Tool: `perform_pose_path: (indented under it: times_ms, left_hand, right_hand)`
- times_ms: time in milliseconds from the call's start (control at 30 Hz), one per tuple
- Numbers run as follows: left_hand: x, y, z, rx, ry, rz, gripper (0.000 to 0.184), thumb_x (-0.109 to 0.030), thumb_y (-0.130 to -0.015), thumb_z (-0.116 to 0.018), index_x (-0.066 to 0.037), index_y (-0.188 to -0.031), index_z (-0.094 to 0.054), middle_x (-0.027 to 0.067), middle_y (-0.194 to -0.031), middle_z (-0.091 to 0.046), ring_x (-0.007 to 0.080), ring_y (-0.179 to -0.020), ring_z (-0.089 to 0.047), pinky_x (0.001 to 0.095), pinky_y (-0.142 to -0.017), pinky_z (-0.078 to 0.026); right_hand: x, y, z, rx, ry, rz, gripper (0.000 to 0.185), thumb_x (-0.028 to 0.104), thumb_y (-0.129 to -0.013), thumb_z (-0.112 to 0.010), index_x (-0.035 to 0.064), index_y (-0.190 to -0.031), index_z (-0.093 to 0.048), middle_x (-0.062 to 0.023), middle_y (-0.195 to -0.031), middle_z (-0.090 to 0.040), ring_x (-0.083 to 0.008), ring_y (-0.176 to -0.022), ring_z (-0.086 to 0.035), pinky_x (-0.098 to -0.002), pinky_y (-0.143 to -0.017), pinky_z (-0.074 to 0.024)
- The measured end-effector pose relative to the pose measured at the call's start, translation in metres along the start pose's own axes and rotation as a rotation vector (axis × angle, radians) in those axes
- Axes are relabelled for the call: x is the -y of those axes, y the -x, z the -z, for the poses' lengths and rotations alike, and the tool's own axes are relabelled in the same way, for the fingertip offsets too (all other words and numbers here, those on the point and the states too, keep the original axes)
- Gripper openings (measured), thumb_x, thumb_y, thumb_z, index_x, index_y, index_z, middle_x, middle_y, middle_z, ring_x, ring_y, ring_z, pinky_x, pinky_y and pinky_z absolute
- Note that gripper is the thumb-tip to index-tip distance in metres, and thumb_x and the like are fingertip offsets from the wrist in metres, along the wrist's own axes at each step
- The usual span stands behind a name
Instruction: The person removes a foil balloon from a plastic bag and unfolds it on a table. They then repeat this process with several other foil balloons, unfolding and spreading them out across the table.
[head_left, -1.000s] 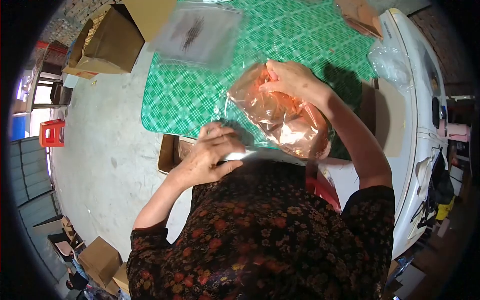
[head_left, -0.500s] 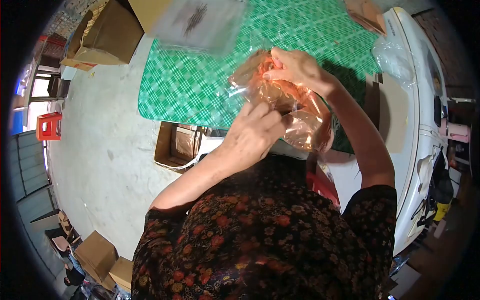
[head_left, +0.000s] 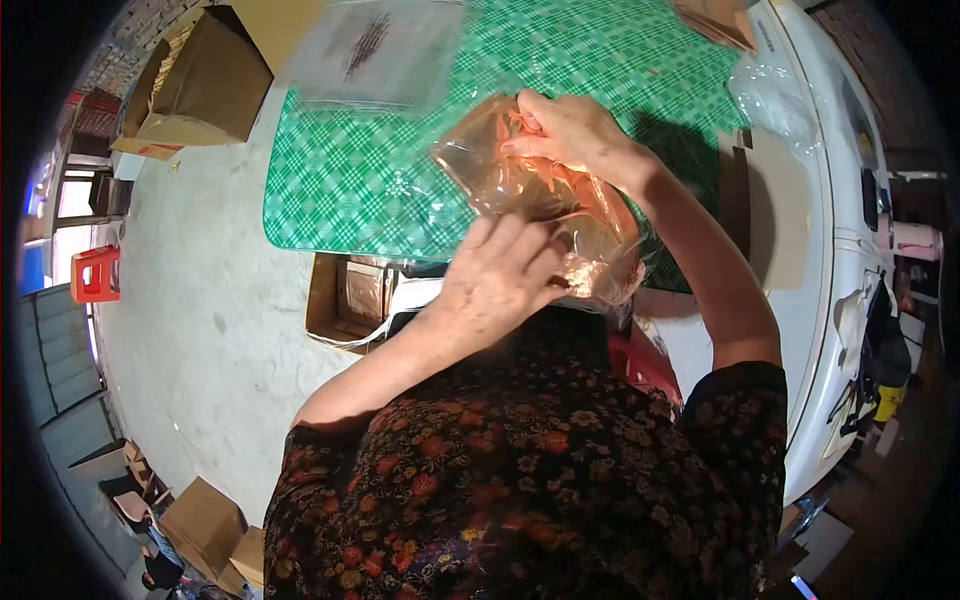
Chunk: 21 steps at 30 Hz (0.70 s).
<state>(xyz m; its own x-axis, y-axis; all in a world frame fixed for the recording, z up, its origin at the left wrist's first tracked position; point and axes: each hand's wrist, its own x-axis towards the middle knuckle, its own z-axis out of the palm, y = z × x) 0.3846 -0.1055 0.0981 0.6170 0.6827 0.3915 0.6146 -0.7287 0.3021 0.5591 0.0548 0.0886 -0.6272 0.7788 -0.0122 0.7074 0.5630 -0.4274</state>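
Observation:
A shiny, see-through orange-tinted plastic package is held up over the near edge of a table with a green checked cloth. My right hand is closed on its upper part, thumb and fingers pinching the crinkled film. Curled against the lower side of the package is my left hand, its fingertips gripping the film and partly hidden by it. What the package contains, if anything, I cannot make out.
Clear plastic bags with dark marks lie at the table's far left. An open carton sits below the near edge. A large cardboard box stands left. On the right are crumpled clear film and a white machine-like body.
The package has turned and its left corner now sticks out flatter to the left. My left hand has moved slightly down; my right hand has shifted a little left, still holding on.

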Motion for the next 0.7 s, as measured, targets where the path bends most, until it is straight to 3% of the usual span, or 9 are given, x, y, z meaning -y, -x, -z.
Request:
perform_pose_path:
  times_ms: [67, 100, 200, 400, 567, 700]
  left_hand:
    - [-0.008, -0.004, -0.02, -0.021, -0.066, -0.045, 0.034, -0.025, -0.079, -0.071, -0.006, -0.107, -0.066, 0.0052, -0.101, -0.062, 0.0221, -0.087, -0.055, 0.0343, -0.077, -0.043]
    - [-0.011, -0.004, -0.023, 0.039, -0.051, -0.054, 0.026, -0.016, -0.074, -0.071, -0.006, -0.098, -0.066, 0.0032, -0.091, -0.06, 0.0207, -0.083, -0.055, 0.0339, -0.075, -0.044]
    - [-0.009, -0.001, -0.035, -0.032, 0.142, -0.082, 0.026, -0.011, -0.072, -0.07, -0.007, -0.097, -0.066, 0.0017, -0.082, -0.054, 0.0198, -0.081, -0.053, 0.0354, -0.074, -0.044]
    - [-0.001, 0.019, -0.04, -0.033, 0.285, -0.22, 0.02, -0.012, -0.075, -0.069, -0.012, -0.095, -0.066, -0.001, -0.081, -0.05, 0.0175, -0.082, -0.051, 0.0334, -0.076, -0.041]
    - [0.011, 0.05, -0.035, 0.005, 0.113, -0.329, 0.03, -0.015, -0.071, -0.065, -0.017, -0.101, -0.064, -0.0017, -0.113, -0.058, 0.0163, -0.108, -0.053, 0.033, -0.089, -0.041]
    - [0.019, 0.073, -0.037, 0.093, -0.017, -0.367, 0.032, -0.017, -0.069, -0.065, -0.019, -0.1, -0.063, -0.0016, -0.11, -0.056, 0.0153, -0.107, -0.053, 0.033, -0.088, -0.041]
  right_hand:
    - [0.005, 0.003, 0.001, 0.002, -0.01, -0.012, 0.046, 0.043, -0.088, -0.072, 0.0037, -0.095, -0.048, -0.0135, -0.073, -0.062, -0.0304, -0.065, -0.062, -0.0399, -0.057, -0.0473]
    - [0.004, 0.003, 0.0, -0.007, 0.025, -0.013, 0.047, 0.044, -0.088, -0.071, 0.004, -0.095, -0.048, -0.0136, -0.074, -0.062, -0.0311, -0.065, -0.063, -0.0403, -0.057, -0.0478]
    - [0.0, 0.001, -0.008, -0.045, 0.119, 0.004, 0.048, 0.048, -0.088, -0.069, 0.005, -0.096, -0.049, -0.0134, -0.075, -0.065, -0.0328, -0.064, -0.064, -0.0415, -0.055, -0.0489]
    - [-0.005, 0.011, -0.022, -0.242, 0.186, 0.087, 0.046, 0.05, -0.089, -0.066, 0.0077, -0.095, -0.051, -0.0073, -0.076, -0.066, -0.0303, -0.061, -0.065, -0.0407, -0.052, -0.049]
    - [-0.005, 0.016, -0.028, -0.394, 0.208, 0.15, 0.037, 0.044, -0.088, -0.068, 0.0106, -0.093, -0.053, -0.0038, -0.078, -0.065, -0.0273, -0.062, -0.066, -0.039, -0.049, -0.0494]
    - [-0.007, 0.014, -0.033, -0.445, 0.208, 0.179, 0.031, 0.039, -0.089, -0.067, 0.0114, -0.091, -0.054, -0.003, -0.078, -0.066, -0.0265, -0.062, -0.066, -0.0372, -0.049, -0.0495]
